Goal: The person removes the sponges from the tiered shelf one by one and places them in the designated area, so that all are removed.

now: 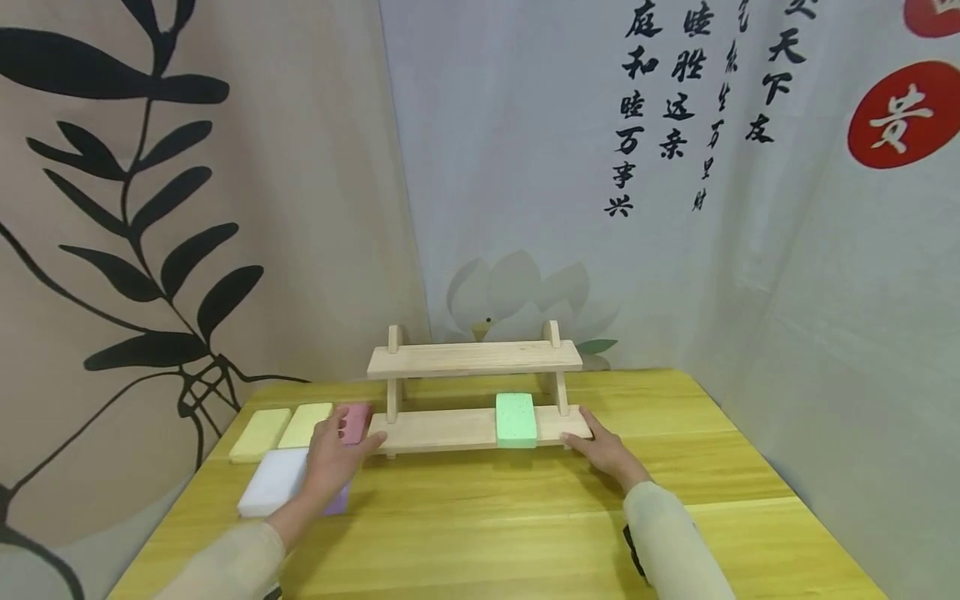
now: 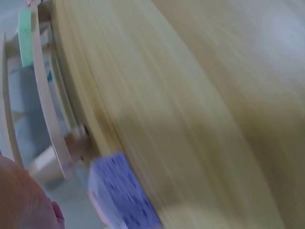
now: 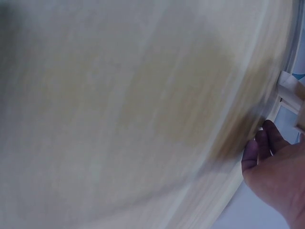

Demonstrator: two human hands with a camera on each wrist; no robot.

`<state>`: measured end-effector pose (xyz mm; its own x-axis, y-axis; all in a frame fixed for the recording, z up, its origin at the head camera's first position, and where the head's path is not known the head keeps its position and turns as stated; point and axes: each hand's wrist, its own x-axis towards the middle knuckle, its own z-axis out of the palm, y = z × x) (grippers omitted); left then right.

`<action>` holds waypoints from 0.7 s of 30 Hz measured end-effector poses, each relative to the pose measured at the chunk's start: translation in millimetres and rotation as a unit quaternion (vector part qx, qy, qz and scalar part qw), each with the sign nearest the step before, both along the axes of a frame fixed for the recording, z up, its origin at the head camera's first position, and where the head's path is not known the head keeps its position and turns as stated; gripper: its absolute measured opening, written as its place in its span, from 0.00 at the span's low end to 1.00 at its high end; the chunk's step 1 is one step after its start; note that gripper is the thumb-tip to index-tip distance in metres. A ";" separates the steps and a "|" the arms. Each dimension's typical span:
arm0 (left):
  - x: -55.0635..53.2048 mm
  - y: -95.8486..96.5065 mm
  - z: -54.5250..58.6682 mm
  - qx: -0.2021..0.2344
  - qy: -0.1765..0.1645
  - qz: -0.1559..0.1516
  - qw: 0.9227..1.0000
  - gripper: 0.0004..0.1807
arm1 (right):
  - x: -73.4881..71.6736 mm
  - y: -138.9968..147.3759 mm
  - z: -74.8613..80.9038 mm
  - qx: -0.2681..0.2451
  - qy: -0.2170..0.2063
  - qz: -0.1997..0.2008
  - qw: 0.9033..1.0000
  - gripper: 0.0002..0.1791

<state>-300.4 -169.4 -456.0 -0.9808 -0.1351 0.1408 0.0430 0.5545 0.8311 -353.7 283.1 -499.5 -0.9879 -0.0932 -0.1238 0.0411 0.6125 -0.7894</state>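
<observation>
A two-tier wooden shelf [image 1: 442, 431] stands on the table, with a light green sponge block [image 1: 516, 421] upright on its lower board. My left hand [image 1: 333, 460] is at the left end of that board, thumb stretched to its corner and fingers spread beside a pink block [image 1: 354, 423]. In the left wrist view, only part of this hand [image 2: 24, 198] shows, near a purple sponge block [image 2: 121, 191]. My right hand [image 1: 606, 452] is at the board's right end, thumb by the front corner. The right wrist view shows its fingers [image 3: 263, 143] loosely bent over the tabletop.
Two pale yellow blocks [image 1: 260, 435] lie side by side at the table's left. Before them sits a white block [image 1: 274, 483], partly behind my left arm. A printed cloth [image 1: 517, 167] hangs behind the wooden table [image 1: 480, 533].
</observation>
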 end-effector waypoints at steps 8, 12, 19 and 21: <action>-13.8 48.2 -2.8 0.012 0.029 -0.007 0.999 0.52 | 2.2 1.4 0.3 0.001 0.003 0.005 1.000 0.50; -20.1 67.5 -3.0 0.000 0.028 -0.002 1.000 0.51 | 2.8 0.0 2.1 -0.002 0.006 0.006 1.000 0.51; -25.4 102.3 -0.9 0.019 0.024 -0.013 0.999 0.51 | 1.7 -0.3 3.4 -0.003 0.000 0.005 1.000 0.50; -26.2 112.4 -1.1 0.022 0.028 -0.014 0.999 0.51 | 1.9 0.0 3.2 -0.002 -0.002 0.005 1.000 0.50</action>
